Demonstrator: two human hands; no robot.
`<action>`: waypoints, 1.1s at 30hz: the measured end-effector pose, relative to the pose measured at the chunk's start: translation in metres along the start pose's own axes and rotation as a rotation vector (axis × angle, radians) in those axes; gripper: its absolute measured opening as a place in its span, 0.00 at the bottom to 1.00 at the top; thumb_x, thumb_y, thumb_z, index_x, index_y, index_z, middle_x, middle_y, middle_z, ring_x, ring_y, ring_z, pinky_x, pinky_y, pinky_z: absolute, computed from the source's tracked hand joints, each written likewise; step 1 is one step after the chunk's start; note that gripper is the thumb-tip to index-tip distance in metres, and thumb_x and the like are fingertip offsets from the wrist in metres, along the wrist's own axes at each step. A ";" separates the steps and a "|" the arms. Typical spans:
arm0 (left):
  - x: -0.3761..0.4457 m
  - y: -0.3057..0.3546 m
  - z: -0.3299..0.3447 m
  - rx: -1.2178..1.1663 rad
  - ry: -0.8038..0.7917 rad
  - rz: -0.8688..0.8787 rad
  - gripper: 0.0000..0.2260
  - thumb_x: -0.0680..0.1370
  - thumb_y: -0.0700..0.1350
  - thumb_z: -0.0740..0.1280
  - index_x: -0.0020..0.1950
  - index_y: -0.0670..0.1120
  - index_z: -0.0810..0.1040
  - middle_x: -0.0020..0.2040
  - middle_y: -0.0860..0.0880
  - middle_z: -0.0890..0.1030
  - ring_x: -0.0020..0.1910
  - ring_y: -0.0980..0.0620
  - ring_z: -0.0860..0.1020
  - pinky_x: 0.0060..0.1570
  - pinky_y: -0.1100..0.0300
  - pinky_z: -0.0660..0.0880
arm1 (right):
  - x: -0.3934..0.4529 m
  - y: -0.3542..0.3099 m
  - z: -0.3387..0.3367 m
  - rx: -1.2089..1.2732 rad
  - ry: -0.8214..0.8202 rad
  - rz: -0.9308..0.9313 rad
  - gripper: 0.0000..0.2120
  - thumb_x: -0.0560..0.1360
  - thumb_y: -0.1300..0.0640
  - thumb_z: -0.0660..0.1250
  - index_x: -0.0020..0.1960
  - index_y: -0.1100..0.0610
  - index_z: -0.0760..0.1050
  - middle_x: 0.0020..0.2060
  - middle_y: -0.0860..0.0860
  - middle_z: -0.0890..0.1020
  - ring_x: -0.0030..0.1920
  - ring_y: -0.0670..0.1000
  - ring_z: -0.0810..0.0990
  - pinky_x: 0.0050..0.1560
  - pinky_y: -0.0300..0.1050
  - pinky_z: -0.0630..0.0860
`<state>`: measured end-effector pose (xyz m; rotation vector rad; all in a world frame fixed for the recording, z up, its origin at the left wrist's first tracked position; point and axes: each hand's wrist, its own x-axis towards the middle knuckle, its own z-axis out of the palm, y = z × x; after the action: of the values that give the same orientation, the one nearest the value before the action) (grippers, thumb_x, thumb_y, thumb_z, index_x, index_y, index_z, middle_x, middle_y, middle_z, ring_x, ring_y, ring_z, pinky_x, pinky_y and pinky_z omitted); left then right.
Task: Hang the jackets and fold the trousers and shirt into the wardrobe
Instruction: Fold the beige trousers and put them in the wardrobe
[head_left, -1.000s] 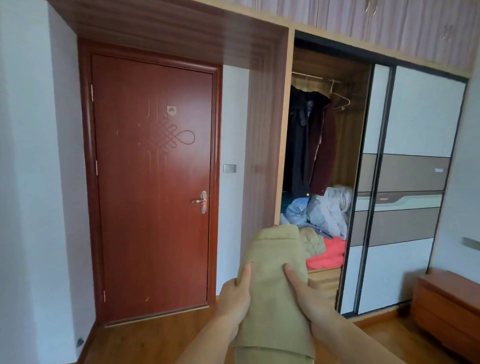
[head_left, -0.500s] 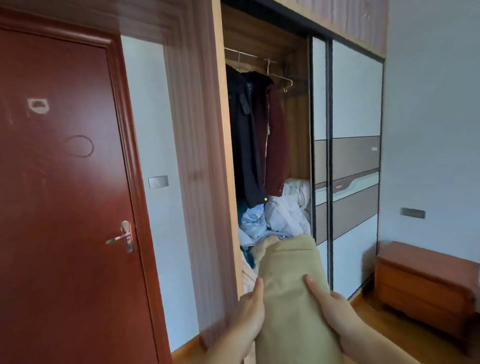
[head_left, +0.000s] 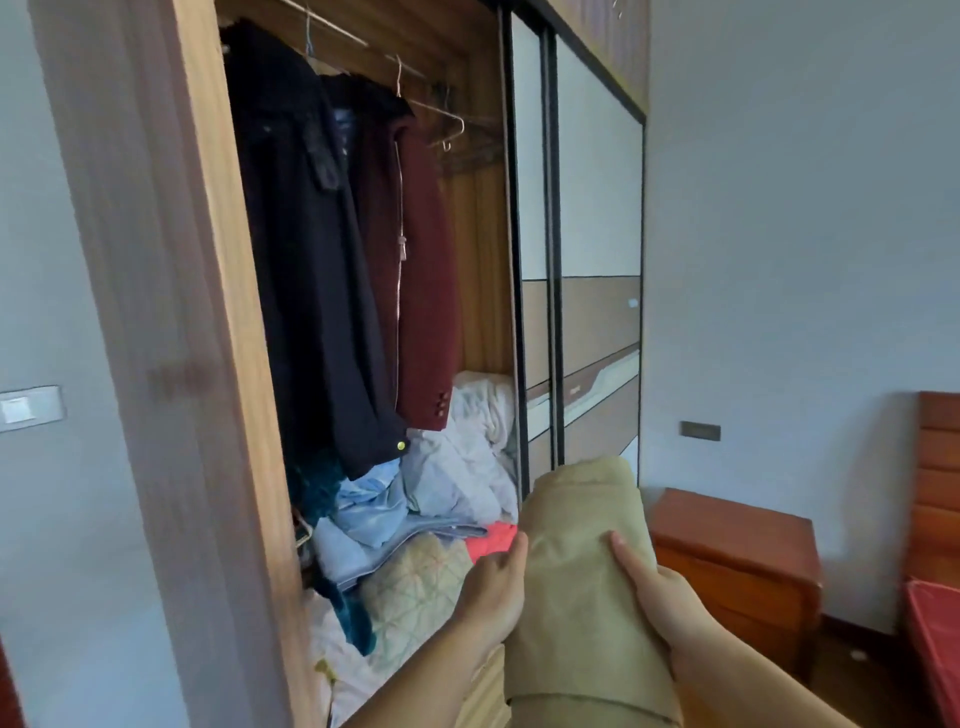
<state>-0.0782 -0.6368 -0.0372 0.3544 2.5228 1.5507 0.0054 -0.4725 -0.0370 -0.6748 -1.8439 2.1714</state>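
A folded khaki garment (head_left: 582, 587) rests across both forearms, held in front of the open wardrobe (head_left: 208, 364). My left hand (head_left: 493, 592) grips its left side and my right hand (head_left: 654, 597) grips its right side, thumbs on top. Inside the wardrobe a black jacket (head_left: 306, 249) and a dark red jacket (head_left: 415, 270) hang from the rail. Below them lies a heap of loose clothes (head_left: 441, 483) in white, pale blue, teal and red.
An empty wire hanger (head_left: 447, 124) hangs on the rail at right. The sliding wardrobe doors (head_left: 597, 234) stand pushed to the right. A wooden bedside cabinet (head_left: 737, 571) sits against the right wall, with a red bed edge (head_left: 935, 634) beyond it.
The view has swung right and closer to the wardrobe; the red door has left the frame. Both hands still carry the khaki garment, now level with the clothes heap.
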 end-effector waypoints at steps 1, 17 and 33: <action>0.025 0.001 0.008 -0.007 -0.020 0.018 0.22 0.82 0.62 0.51 0.43 0.49 0.77 0.41 0.50 0.78 0.41 0.53 0.76 0.40 0.60 0.68 | 0.021 -0.004 -0.002 -0.008 0.026 0.001 0.27 0.70 0.38 0.71 0.52 0.61 0.79 0.42 0.55 0.87 0.41 0.56 0.86 0.36 0.44 0.80; 0.387 0.080 0.220 0.012 -0.281 0.140 0.23 0.81 0.60 0.52 0.31 0.48 0.63 0.31 0.53 0.69 0.32 0.54 0.69 0.32 0.59 0.64 | 0.365 -0.070 -0.144 -0.091 0.371 -0.011 0.28 0.68 0.36 0.71 0.51 0.60 0.79 0.42 0.53 0.84 0.43 0.53 0.82 0.35 0.42 0.73; 0.635 0.130 0.282 -0.010 0.119 0.029 0.27 0.81 0.61 0.52 0.48 0.41 0.80 0.45 0.48 0.82 0.42 0.53 0.78 0.43 0.58 0.72 | 0.664 -0.153 -0.169 -0.027 -0.026 0.030 0.31 0.69 0.34 0.70 0.56 0.61 0.78 0.42 0.55 0.86 0.41 0.56 0.86 0.35 0.45 0.79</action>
<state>-0.5995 -0.1596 -0.0556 0.3077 2.6084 1.6408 -0.5139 -0.0003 -0.0426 -0.6872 -1.8912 2.1874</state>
